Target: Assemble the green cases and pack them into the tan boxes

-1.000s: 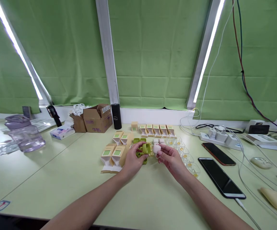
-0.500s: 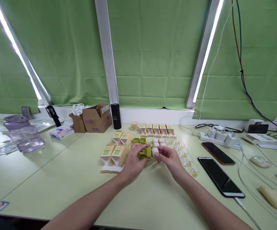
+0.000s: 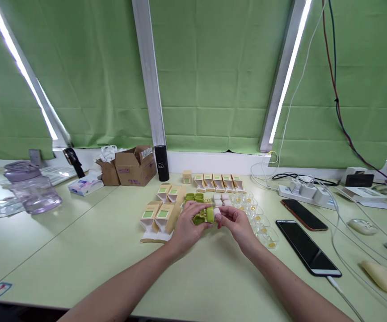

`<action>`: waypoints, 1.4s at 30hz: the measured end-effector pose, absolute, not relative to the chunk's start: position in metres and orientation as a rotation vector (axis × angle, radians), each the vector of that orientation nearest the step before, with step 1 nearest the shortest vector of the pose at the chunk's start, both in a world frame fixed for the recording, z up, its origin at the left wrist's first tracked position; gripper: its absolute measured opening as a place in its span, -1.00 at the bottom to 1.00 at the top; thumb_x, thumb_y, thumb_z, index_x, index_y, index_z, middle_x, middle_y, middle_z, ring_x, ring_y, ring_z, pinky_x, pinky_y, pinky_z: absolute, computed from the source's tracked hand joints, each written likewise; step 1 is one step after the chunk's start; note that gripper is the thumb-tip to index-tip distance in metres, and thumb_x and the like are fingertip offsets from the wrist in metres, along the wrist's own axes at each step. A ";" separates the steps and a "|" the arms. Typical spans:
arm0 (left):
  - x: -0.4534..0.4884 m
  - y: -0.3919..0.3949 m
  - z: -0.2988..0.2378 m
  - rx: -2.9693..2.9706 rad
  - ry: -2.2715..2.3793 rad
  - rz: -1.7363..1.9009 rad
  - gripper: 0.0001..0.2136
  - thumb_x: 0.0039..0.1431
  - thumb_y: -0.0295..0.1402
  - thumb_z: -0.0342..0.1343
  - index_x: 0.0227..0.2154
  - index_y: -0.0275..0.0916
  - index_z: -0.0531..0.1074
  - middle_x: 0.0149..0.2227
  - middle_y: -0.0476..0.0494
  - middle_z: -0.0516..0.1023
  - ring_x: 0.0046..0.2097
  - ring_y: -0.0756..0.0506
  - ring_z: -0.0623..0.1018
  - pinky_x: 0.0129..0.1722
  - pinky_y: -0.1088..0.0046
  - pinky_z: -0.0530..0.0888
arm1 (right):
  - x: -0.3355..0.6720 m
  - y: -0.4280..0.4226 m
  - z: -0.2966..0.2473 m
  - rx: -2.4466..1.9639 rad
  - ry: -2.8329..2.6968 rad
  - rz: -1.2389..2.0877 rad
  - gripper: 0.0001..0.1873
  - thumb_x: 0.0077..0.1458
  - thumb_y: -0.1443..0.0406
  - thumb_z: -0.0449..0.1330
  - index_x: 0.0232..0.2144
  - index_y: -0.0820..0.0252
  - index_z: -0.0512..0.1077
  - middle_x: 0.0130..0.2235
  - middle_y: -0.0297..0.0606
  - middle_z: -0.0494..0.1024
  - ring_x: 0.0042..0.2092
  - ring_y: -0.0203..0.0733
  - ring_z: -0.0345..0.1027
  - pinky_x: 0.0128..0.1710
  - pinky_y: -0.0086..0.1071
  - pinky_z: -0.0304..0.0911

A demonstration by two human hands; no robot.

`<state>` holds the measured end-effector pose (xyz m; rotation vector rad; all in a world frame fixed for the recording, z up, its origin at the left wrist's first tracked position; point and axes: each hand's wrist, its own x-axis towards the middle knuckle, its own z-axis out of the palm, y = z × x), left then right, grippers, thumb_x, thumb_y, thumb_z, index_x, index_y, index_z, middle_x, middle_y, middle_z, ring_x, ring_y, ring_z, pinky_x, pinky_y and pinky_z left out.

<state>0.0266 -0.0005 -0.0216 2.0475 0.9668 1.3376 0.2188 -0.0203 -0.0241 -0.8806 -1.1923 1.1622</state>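
Observation:
My left hand (image 3: pixel 187 225) grips a small olive-green plastic case (image 3: pixel 210 214) between thumb and fingers, above the table. In my right hand (image 3: pixel 238 223), thumb and fingertips pinch a small whitish rounded cube (image 3: pixel 216 214), and its left side meets the open end of the green case. Fingers hide part of both pieces. Just behind my hands lie more green cases (image 3: pixel 194 197) and several whitish cubes (image 3: pixel 226 203). Clear plastic cups (image 3: pixel 262 230) with yellow spots spread beside my right hand. Kraft-paper boxes (image 3: pixel 162 214) with green labels lie left of my left hand.
More kraft boxes (image 3: pixel 217 183) form a row at the back. On the right are two phones (image 3: pixel 307 248), a power strip (image 3: pixel 305 197) and loose cables. A cardboard carton (image 3: pixel 135 167), a black cylinder (image 3: pixel 161 163), a tissue pack (image 3: pixel 86 184) and a purple-lidded bottle (image 3: pixel 34 190) stand left.
The whitish cube has moved slightly left against the green case, and less of it shows now. Both hands keep their grips; the rest stays in place.

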 end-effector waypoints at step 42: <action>0.030 -0.003 -0.027 2.028 1.000 1.386 -0.58 -0.04 -0.45 0.49 -0.07 -0.08 0.63 -0.08 -0.17 0.53 0.05 -0.27 0.49 0.09 0.11 0.51 | 0.213 -0.022 -0.029 -0.872 -1.156 1.143 -0.47 -0.18 -0.11 0.56 -0.33 0.15 0.65 -0.38 -0.18 0.68 -0.38 -0.02 0.58 -0.31 -0.13 0.56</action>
